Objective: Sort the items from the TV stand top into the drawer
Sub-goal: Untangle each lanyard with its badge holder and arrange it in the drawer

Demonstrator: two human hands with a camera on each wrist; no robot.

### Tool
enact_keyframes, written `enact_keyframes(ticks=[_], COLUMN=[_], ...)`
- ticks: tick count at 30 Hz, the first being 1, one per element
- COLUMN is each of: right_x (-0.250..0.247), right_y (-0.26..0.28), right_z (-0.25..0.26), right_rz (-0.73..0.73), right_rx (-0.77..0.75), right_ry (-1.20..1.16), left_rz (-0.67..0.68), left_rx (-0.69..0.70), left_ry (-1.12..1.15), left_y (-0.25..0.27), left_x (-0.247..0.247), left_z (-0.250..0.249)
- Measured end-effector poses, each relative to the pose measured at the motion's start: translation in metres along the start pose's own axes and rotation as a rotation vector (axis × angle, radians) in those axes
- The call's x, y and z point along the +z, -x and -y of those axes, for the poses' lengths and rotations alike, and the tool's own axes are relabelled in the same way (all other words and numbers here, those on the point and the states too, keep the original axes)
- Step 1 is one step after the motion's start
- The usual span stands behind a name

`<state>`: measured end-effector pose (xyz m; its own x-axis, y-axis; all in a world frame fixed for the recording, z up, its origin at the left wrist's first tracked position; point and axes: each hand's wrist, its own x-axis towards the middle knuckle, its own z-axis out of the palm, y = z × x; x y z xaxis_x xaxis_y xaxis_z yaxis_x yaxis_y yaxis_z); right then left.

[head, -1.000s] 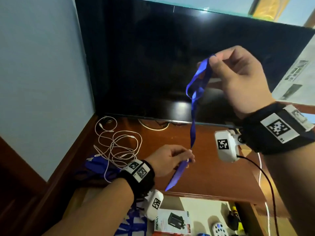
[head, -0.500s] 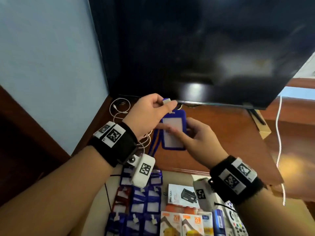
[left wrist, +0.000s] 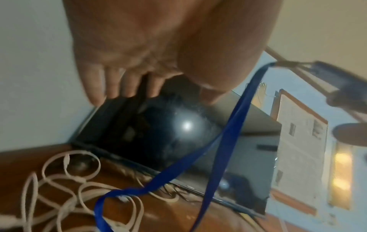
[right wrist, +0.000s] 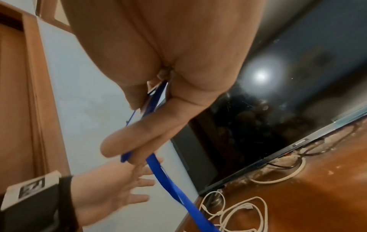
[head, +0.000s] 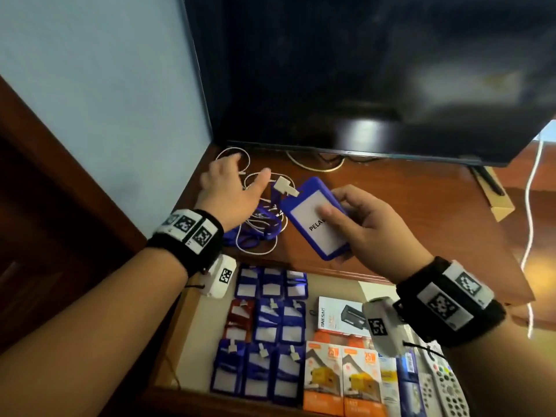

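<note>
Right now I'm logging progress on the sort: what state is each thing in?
Drawer: open, partly filled.
Badge holder: held by the right hand, above the stand top.
Lanyard: attached, trailing down.
White cable: tangled on the stand.
Left hand: open, above the cable.
TV: off.

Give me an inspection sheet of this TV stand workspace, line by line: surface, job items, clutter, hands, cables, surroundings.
Surface: brown wooden TV stand top, glossy.
Job's things: blue badge holder with white card, blue lanyard trailing from it; open drawer below with rows of badge holders and orange boxes.
Clutter: cardboard piece at the right of the top.
Hands: right hand grips the badge holder; left hand spread open above the cable, holding nothing.
Cables: tangled white cable on the top; another white cable hanging at right.
Surroundings: dark TV screen, pale blue wall.
</note>
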<state>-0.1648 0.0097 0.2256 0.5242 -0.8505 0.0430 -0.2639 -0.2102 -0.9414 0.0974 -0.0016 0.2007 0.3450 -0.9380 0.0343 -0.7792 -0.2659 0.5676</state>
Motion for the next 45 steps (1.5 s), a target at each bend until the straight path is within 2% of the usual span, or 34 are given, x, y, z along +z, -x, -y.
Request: enact_keyframes(ticks=[1, 2, 3, 8, 10, 12, 14, 15, 18, 23, 26, 28, 30, 32, 36, 38, 41, 45], right_x=[0.0, -0.001, -0.001, -0.011, -0.018, -0.022, -0.022, -0.022, -0.02, -0.019, -0.018, -0.016, -0.017, -0.023, -0.05, -0.063, -0.079, -0.09], right_y=[-0.002, -0.004, -0.007, -0.021, -0.023, -0.025, -0.027, -0.027, -0.031, -0.035, -0.029, -0.024, -0.019, -0.014, -0.007, -0.003, 0.002, -0.002], right_z=[0.003, 0.006, 0.008, 0.011, 0.007, 0.0, -0.005, -0.007, -0.014, -0.044, -0.054, -0.055, -0.052, -0.046, -0.039, -0.036, -0.035, -0.038], right_rz=[0.017, 0.024, 0.019, -0.2, -0.279, -0.346, -0.427, -0.463, -0.534, -0.476, -0.394, -0.318, -0.284, -0.327, -0.504, -0.531, -0.597, -0.67], right_rx=[-0.01, -0.019, -0.03, -0.043, -0.01, 0.018, 0.039, 0.043, 0.043, 0.027, -0.019, -0.043, -0.037, 0.004, 0.026, 0.01, 0.003, 0.004], right_ry=[-0.018, -0.038, -0.061, -0.168, -0.204, -0.214, -0.246, -0.263, -0.22, 0.132, 0.326, 0.372, 0.322, 0.212, 0.121, 0.092, 0.083, 0.199], left_rz=[0.113, 0.235, 0.33, 0.557, 0.569, 0.507, 0.454, 0.448, 0.426, 0.333, 0.295, 0.241, 0.195, 0.172, 0.233, 0.257, 0.287, 0.377], left_rx=[0.098, 0.129, 0.102, -0.001, -0.065, -0.069, 0.0, 0.055, 0.339, 0.609, 0.708, 0.745, 0.707, 0.609, 0.328, 0.254, 0.263, 0.352], left_ry=[0.154, 0.331, 0.477, 1.147, 1.267, 1.111, 0.812, 0.663, 0.219, 0.002, -0.014, -0.005, 0.007, -0.052, -0.459, -0.492, -0.458, -0.229], left_y=[0.005, 0.011, 0.02, 0.053, 0.06, 0.063, 0.066, 0.069, 0.08, 0.091, 0.088, 0.081, 0.068, 0.051, 0.006, -0.002, 0.006, 0.033], left_x=[0.005, 0.012, 0.017, 0.022, 0.017, 0.019, 0.022, 0.023, 0.021, -0.006, -0.033, -0.049, -0.06, -0.07, -0.084, -0.086, -0.087, -0.098], left_z=[0.0, 0.001, -0.001, -0.015, -0.018, -0.015, -0.014, -0.014, -0.018, -0.045, -0.064, -0.074, -0.078, -0.077, -0.037, -0.013, 0.001, -0.024])
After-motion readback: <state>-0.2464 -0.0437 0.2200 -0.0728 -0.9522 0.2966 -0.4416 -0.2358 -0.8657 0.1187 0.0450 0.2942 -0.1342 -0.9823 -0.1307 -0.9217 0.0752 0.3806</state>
